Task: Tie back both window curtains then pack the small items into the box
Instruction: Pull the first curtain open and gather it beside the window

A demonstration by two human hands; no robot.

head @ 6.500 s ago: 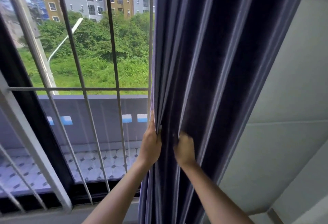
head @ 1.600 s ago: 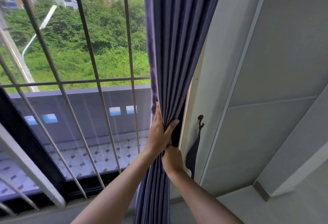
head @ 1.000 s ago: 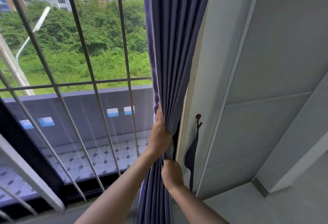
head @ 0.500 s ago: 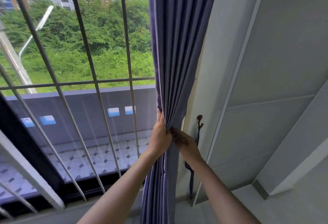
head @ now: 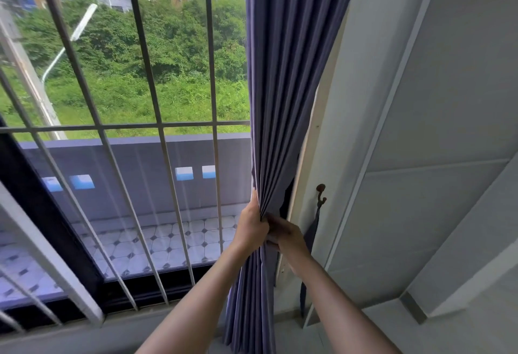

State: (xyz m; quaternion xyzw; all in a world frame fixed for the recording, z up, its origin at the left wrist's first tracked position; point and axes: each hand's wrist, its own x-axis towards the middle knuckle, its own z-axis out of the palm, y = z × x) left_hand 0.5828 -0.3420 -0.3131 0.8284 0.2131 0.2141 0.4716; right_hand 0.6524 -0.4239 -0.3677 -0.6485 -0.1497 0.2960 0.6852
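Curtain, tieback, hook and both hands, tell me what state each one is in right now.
Curtain: gathered into a bunch beside the window frame, not yet tied.
Tieback: hanging loose from the hook, not around the curtain.
Hook: on the wall, holding the tieback.
Left hand: gripping the bunched curtain.
Right hand: gripping the curtain just below.

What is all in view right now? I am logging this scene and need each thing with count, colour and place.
curtain: one, purple, gathered at the window's right edge
tieback strap: one, dark purple, hanging from the hook
hook: one, dark brown, on the white frame right of the curtain
window bars: several, grey, across the glass on the left
wall: one, pale grey, right side
left hand: one, grips the bunched curtain from the left
right hand: one, grips the curtain from the right, beside the left hand
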